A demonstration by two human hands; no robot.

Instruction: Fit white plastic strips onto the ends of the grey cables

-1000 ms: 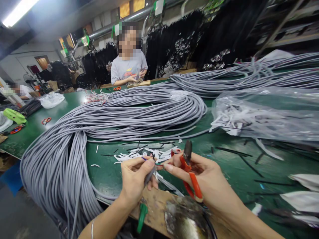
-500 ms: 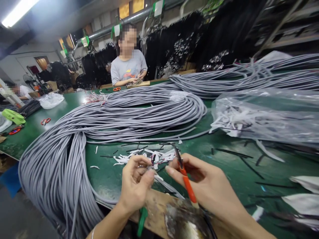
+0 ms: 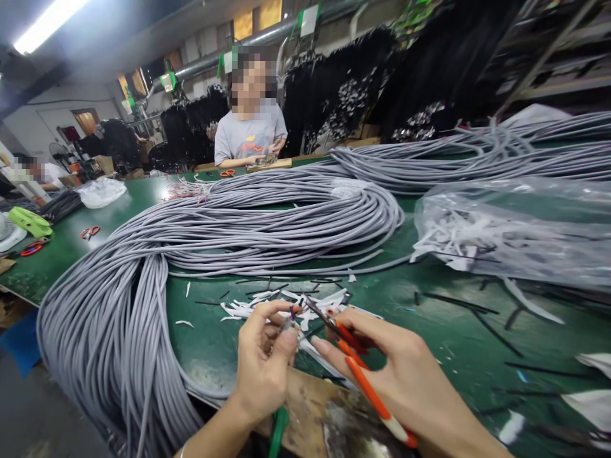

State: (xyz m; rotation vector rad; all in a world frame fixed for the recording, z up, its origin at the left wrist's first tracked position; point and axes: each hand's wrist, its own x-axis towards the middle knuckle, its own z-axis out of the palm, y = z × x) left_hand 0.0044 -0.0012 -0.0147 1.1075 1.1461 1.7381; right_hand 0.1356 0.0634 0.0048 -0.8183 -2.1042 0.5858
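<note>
Orange-handled snips (image 3: 365, 381) lie gripped in my curled right hand (image 3: 401, 366); my left hand (image 3: 265, 366) pinches a grey cable end (image 3: 288, 324), in front of the coiled cables (image 3: 286, 224).

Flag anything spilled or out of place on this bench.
White scraps lie loose beyond the left hand, and black strips across the green tabletop. That looks untidy, since similar white pieces are in the clear bag.

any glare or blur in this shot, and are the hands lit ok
All in the head view: the long white ceiling light glares; the shiny green tabletop shows a pale reflection; the dark hanging material at upper right looks smeared; the left hand and right hand are well lit.
</note>
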